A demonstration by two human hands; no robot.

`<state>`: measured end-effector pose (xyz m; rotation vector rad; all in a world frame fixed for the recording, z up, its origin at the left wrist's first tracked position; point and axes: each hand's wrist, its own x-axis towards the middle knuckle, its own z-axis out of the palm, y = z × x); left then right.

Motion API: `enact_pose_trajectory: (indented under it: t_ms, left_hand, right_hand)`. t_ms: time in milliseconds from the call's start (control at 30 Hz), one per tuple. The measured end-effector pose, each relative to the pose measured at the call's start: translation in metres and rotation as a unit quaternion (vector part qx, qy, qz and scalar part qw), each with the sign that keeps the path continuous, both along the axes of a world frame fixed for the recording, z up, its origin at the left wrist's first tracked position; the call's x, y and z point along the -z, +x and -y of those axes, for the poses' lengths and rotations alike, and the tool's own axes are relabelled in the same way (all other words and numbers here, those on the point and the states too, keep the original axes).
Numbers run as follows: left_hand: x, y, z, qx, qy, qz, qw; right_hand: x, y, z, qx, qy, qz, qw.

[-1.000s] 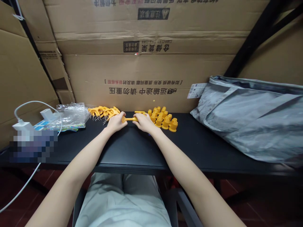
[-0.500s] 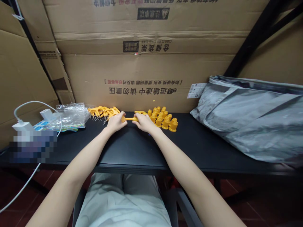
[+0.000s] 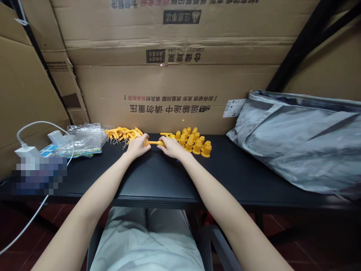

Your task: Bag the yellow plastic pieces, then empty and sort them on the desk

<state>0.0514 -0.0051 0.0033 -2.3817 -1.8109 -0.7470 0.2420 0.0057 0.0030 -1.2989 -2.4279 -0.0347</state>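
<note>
Between my two hands is a yellow piece with a thin ribbed rod (image 3: 154, 142), held level just above the black table (image 3: 158, 177). My left hand (image 3: 137, 146) closes around its left end, and my right hand (image 3: 172, 147) grips the other. The fingers cover both ends, so their shapes are hidden. Beside my left hand lies a pile of yellow corkscrew handles (image 3: 121, 133) with metal spirals sticking out. Several yellow bell-shaped plastic caps (image 3: 196, 146) stand grouped to the right of my right hand. Behind that hand lies a loose yellow piece (image 3: 166, 134).
Clear plastic bags (image 3: 84, 139) lie at the left, near a white charger (image 3: 27, 151) with a cable and a pixelated item (image 3: 39, 175). A large grey bag (image 3: 296, 143) fills the right side. A cardboard sheet (image 3: 169, 82) stands along the back.
Both hands keep their grip on the yellow piece in almost the same place. The right hand has shifted very slightly; the piles look unchanged.
</note>
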Motion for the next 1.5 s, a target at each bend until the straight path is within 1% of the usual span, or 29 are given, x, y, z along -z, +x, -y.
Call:
enact_pose_trajectory:
  t_ms: [133, 367, 500, 700, 867, 1067, 1233, 1333, 1400, 1433, 1500]
  left_hand:
    - [0.001, -0.002, -0.002, 0.001, 0.002, -0.002, 1.0]
    - [0.0, 0.0, 0.0, -0.004, -0.002, -0.003, 1.0]
    - [0.0, -0.001, 0.0, -0.001, 0.0, 0.002, 1.0]
    - [0.002, -0.004, -0.002, -0.002, -0.001, -0.005, 1.0]
    - [0.004, -0.004, -0.005, -0.009, -0.002, -0.01, 1.0]
    - [0.007, -0.012, -0.013, -0.056, -0.009, -0.021, 0.998]
    - [0.009, -0.027, -0.02, -0.132, 0.021, 0.027, 0.991]
    - [0.014, -0.038, -0.028, -0.14, 0.055, 0.056, 0.987]
    - [0.019, -0.044, -0.033, -0.145, 0.067, 0.054, 0.986]
    - [0.021, -0.046, -0.035, -0.149, 0.062, 0.049, 0.986]
    - [0.026, -0.049, -0.038, -0.156, 0.027, 0.037, 0.987]
  right_hand:
    - [0.001, -0.003, 0.0, 0.001, -0.023, 0.014, 1.0]
    - [-0.006, -0.001, 0.005, 0.026, 0.012, 0.006, 1.0]
    - [-0.003, 0.0, 0.003, 0.014, 0.016, -0.011, 1.0]
    - [0.002, -0.001, -0.002, -0.014, -0.014, 0.005, 1.0]
    - [-0.001, 0.0, -0.001, -0.006, -0.005, -0.002, 1.0]
    - [-0.003, 0.002, 0.001, 0.005, 0.008, -0.018, 1.0]
    - [-0.001, 0.002, 0.0, 0.002, -0.002, -0.013, 1.0]
    - [0.0, 0.002, -0.002, -0.002, -0.009, -0.011, 1.0]
    - [0.001, 0.002, -0.003, -0.006, -0.01, -0.008, 1.0]
    - [0.001, 0.002, -0.003, -0.008, -0.01, -0.007, 1.0]
    - [0.0, 0.002, -0.002, -0.004, -0.01, -0.006, 1.0]
